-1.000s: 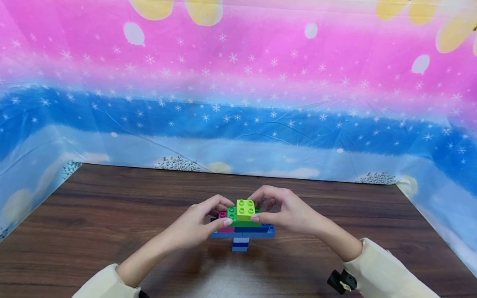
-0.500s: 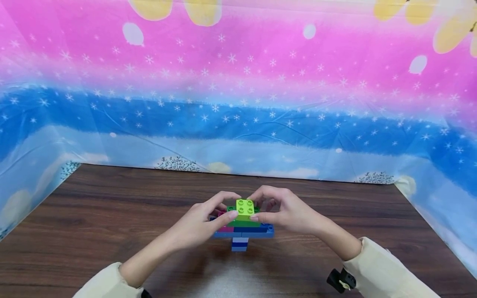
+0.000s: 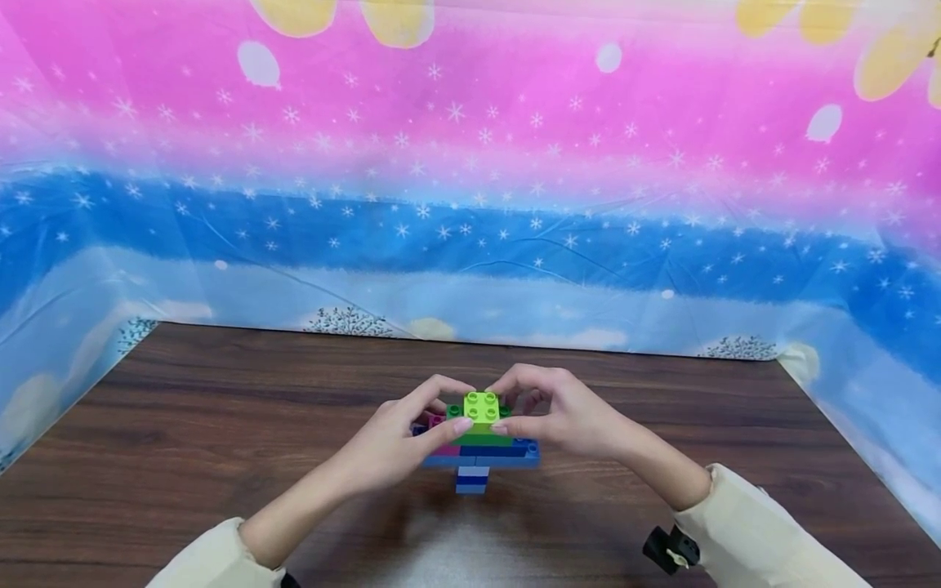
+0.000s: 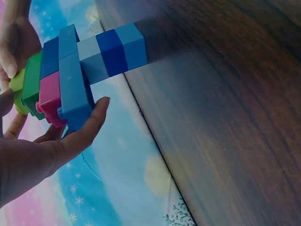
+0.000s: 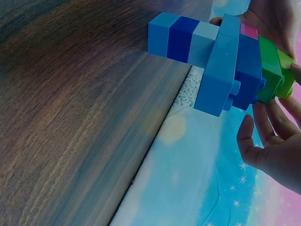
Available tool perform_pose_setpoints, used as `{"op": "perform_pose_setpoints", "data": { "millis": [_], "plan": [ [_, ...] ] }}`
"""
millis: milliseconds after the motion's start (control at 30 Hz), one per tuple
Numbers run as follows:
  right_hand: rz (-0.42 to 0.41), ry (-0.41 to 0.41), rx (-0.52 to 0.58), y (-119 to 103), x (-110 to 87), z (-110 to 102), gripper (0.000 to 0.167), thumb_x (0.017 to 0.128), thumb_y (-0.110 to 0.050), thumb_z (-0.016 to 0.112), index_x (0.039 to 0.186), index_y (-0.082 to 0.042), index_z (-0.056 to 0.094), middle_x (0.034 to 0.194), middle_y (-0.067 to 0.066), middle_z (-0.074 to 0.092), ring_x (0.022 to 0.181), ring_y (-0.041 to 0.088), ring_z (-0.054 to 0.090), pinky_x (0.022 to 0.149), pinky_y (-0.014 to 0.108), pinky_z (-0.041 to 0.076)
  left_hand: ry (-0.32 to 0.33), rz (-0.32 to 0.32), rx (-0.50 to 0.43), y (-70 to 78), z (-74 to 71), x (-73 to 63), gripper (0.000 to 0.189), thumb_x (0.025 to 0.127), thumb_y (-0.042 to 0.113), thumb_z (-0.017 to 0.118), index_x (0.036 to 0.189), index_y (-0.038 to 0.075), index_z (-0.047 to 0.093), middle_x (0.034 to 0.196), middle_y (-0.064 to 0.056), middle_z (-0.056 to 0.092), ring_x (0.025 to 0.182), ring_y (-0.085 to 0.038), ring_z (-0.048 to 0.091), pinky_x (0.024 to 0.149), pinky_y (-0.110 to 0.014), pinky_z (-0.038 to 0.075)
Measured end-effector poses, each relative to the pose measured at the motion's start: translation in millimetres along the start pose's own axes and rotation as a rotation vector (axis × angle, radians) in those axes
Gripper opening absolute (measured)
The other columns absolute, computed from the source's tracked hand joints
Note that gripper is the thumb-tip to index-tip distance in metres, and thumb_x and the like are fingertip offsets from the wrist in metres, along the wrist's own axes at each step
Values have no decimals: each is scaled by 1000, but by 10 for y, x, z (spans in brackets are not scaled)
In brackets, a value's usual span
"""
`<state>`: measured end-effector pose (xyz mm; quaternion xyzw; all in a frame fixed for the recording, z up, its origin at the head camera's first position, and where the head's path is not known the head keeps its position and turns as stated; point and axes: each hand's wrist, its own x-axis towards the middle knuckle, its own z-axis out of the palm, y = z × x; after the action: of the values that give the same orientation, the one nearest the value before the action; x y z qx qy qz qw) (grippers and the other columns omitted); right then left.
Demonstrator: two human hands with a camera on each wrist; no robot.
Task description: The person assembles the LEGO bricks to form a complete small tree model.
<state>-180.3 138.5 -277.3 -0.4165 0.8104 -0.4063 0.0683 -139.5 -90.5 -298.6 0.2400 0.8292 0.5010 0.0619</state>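
A stepped stack of toy building bricks stands upright on the table. Its narrow column (image 3: 472, 480) has blue and pale grey-blue bricks. Above lies a wide row of light blue bricks (image 4: 75, 82), bearing a pink brick (image 4: 50, 92) and a dark blue brick (image 5: 248, 70). A green brick (image 4: 32, 77) comes over those, topped by a lime green brick (image 3: 481, 403). My left hand (image 3: 390, 437) pinches the lime brick at its left with thumb and index finger. From the right, my right hand (image 3: 577, 415) pinches the same brick. Some fingertips are hidden behind the bricks.
The brown wooden table (image 3: 184, 425) reaches back to a pink and blue snowflake-patterned cloth (image 3: 470, 180) that hangs at the rear and along both sides. A small black device (image 3: 671, 549) is strapped by the right sleeve (image 3: 757, 531).
My left hand has shifted right and up, from the green brick's left end to the lime brick. The right hand keeps its place at the lime brick. The stack stays put.
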Motion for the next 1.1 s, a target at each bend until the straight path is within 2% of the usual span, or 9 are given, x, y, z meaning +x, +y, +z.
{"op": "perform_pose_setpoints", "data": {
  "millis": [133, 333, 567, 800, 1100],
  "plan": [
    [1, 1, -3, -4, 4, 4, 24, 84, -12, 67, 106, -6, 60, 99, 4, 60, 78, 17, 57, 68, 31, 49, 12, -1, 6, -8, 4, 0, 34, 93, 34, 53, 123, 20, 48, 95, -4, 60, 82, -15, 61, 67, -32, 49],
    [1, 1, 2, -12, 3, 2, 24, 84, -13, 67, 105, -6, 61, 99, 4, 61, 79, 16, 58, 71, 34, 49, 20, -1, -6, -10, 13, 4, 34, 92, 33, 54, 123, 19, 48, 94, -5, 60, 83, -21, 62, 68, -32, 50],
    [-4, 7, -4, -1, -5, 3, 25, 83, -13, 68, 106, -6, 61, 100, 5, 63, 78, 15, 59, 71, 31, 49, 27, 14, 24, -12, 10, 8, 32, 93, 31, 54, 122, 18, 49, 93, -3, 61, 83, -14, 59, 68, -32, 48],
    [-18, 34, -8, 26, -21, 24, 25, 84, -14, 68, 107, -6, 62, 100, 5, 63, 76, 14, 58, 70, 32, 49, 37, 5, 39, -19, 22, 2, 33, 92, 33, 54, 122, 20, 49, 95, -3, 60, 84, -14, 58, 67, -31, 48],
    [-20, 28, 25, 42, -48, 42, 26, 85, -12, 65, 110, -7, 59, 104, 4, 60, 84, 16, 60, 71, 32, 51, 9, 22, 36, -33, 25, -13, 36, 94, 33, 51, 126, 19, 45, 99, -4, 58, 82, -17, 61, 69, -34, 47]
  ]
}}
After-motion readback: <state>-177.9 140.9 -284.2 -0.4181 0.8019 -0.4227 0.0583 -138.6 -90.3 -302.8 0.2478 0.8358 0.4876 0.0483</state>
